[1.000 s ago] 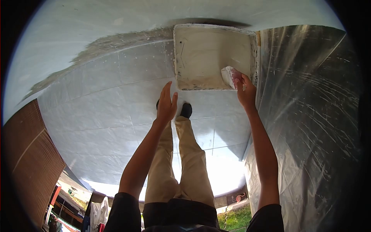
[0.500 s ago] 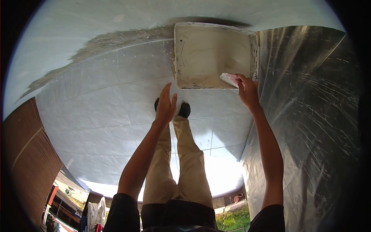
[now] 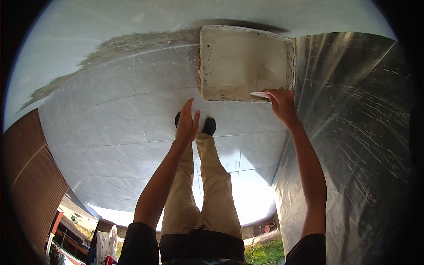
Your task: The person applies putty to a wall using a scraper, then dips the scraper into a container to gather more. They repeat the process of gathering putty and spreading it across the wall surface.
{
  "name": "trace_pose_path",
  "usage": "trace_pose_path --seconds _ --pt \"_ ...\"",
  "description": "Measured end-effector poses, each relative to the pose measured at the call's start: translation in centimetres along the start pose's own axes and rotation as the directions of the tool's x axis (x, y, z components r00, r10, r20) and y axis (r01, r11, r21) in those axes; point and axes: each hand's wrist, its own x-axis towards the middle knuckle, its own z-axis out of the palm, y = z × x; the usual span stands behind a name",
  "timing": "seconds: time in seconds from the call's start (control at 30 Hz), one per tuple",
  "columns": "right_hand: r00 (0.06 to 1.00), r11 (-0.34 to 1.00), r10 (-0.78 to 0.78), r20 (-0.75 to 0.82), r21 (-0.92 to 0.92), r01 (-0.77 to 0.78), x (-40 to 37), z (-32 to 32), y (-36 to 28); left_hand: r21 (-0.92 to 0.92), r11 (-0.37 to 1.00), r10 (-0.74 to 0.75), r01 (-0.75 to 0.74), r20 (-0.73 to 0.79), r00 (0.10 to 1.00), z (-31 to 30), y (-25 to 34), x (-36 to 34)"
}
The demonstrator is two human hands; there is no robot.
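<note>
The right hand clasps a flat pink-white scraper against the near rim of a square, plaster-caked white tray on the pale tiled floor. It looks like loading the blade. The left hand hangs open and empty. Lifting away calls for a level blade.

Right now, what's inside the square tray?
Pale smeared paste coats the tray floor and walls. The right hand holds a scraper at its near rim; the fingers cover its handle, and paste hides the tray bottom.

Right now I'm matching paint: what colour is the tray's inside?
Cream, with grey smears; the tray shows best in the head view.
</note>
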Motion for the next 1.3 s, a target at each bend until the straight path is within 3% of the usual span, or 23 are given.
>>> trace_pose_path --seconds 0.93,1.3 --pt "0.979 0.994 -0.113 0.168 0.023 0.110 3.5 0.3 -1.6 0.000 1.000 -0.014 0.014 -0.008 1.000 -0.5 -0.5 -0.6" --pt "0.971 0.995 -0.086 0.222 0.062 0.074 4.2 -0.3 -1.7 0.004 1.000 -0.011 0.011 -0.013 1.000 -0.6 -1.0 -0.7"
